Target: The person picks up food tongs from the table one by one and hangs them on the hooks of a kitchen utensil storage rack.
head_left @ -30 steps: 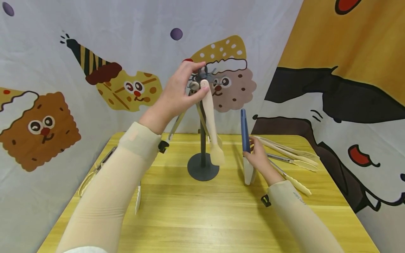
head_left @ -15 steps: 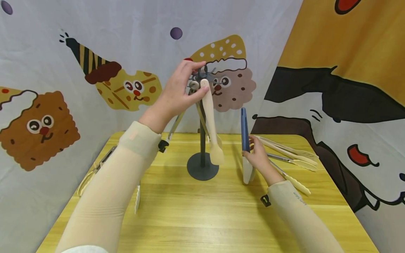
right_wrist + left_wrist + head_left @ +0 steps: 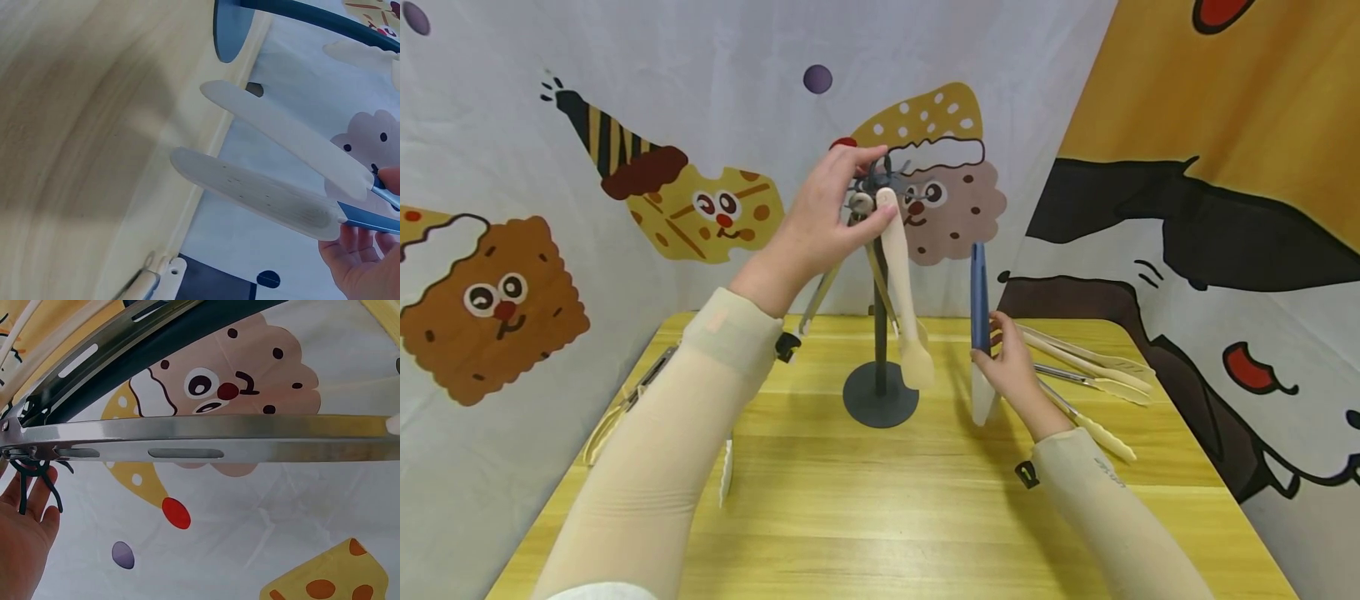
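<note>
My left hand (image 3: 818, 215) grips the hooked top of a dark grey utensil stand (image 3: 880, 407), its thumb against the upper end of cream tongs (image 3: 898, 258) hanging there. Other tongs with metal arms (image 3: 187, 434) also hang from the hooks, crossing the left wrist view. To the right of the stand, my right hand (image 3: 1013, 367) holds blue-handled tongs (image 3: 980, 300) upright, handle end up. In the right wrist view their two pale heads (image 3: 256, 197) stand apart and point down toward the table.
Several tongs, among them cream tongs (image 3: 1086, 360) and metal-handled tongs (image 3: 1101, 433), lie at the right of the wooden table (image 3: 880, 517). More tongs (image 3: 625, 408) lie at the left, partly behind my left forearm. A printed cloth (image 3: 730, 100) hangs behind.
My right hand has raised the blue-handled tongs slightly. The left hand stays at the top of the stand, and the hanging cream tongs have shifted very slightly.
</note>
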The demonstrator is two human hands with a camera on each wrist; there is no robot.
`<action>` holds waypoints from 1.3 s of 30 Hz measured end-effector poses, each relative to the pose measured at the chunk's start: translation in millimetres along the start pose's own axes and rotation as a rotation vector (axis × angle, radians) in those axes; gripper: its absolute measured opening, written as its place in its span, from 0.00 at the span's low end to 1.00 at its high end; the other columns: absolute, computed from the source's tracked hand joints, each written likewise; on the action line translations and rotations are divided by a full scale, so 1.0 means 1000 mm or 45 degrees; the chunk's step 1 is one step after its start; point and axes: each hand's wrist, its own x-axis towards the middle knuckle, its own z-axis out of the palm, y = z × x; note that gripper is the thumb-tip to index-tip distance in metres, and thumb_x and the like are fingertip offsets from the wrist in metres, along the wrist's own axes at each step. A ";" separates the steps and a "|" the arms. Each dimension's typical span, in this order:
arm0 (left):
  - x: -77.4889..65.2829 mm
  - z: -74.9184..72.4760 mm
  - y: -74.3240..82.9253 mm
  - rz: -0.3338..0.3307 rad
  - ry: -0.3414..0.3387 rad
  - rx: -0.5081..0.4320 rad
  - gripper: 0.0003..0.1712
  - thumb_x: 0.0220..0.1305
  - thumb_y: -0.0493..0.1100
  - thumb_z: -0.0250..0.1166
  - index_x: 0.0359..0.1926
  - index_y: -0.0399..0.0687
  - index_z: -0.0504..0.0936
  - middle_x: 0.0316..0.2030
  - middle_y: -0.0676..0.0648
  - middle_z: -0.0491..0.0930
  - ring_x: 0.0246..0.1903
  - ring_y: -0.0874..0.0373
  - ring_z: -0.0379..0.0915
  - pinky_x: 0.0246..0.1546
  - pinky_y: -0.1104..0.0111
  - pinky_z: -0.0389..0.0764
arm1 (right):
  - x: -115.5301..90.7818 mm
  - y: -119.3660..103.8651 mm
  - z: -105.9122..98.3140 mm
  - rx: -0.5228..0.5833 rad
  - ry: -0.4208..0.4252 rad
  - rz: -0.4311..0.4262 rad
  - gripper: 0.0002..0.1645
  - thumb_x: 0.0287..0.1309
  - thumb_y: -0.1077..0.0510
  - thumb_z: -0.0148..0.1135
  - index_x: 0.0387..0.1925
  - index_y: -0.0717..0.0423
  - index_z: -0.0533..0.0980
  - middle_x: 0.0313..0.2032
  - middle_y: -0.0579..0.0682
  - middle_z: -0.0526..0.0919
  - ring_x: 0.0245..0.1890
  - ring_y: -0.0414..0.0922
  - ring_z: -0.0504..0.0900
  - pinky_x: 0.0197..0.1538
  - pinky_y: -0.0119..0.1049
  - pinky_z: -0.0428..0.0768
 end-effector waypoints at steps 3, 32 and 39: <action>-0.001 0.000 0.001 -0.012 -0.005 -0.001 0.35 0.62 0.55 0.59 0.68 0.51 0.63 0.55 0.48 0.70 0.53 0.59 0.63 0.58 0.65 0.65 | 0.000 -0.002 -0.001 -0.002 0.043 -0.039 0.40 0.53 0.66 0.63 0.66 0.60 0.58 0.51 0.60 0.68 0.44 0.52 0.71 0.37 0.37 0.73; -0.001 0.000 0.002 -0.047 0.004 -0.020 0.36 0.61 0.56 0.60 0.67 0.51 0.64 0.50 0.48 0.70 0.50 0.58 0.63 0.55 0.63 0.66 | -0.005 -0.038 -0.005 0.003 0.207 -0.221 0.37 0.51 0.65 0.65 0.64 0.54 0.64 0.49 0.56 0.69 0.42 0.45 0.70 0.37 0.40 0.77; -0.001 0.001 0.002 -0.056 0.003 -0.021 0.35 0.61 0.56 0.60 0.67 0.53 0.64 0.53 0.48 0.69 0.52 0.58 0.63 0.56 0.64 0.66 | -0.004 -0.046 -0.004 -0.005 0.290 -0.264 0.38 0.50 0.67 0.65 0.63 0.54 0.65 0.50 0.57 0.69 0.42 0.46 0.70 0.37 0.45 0.77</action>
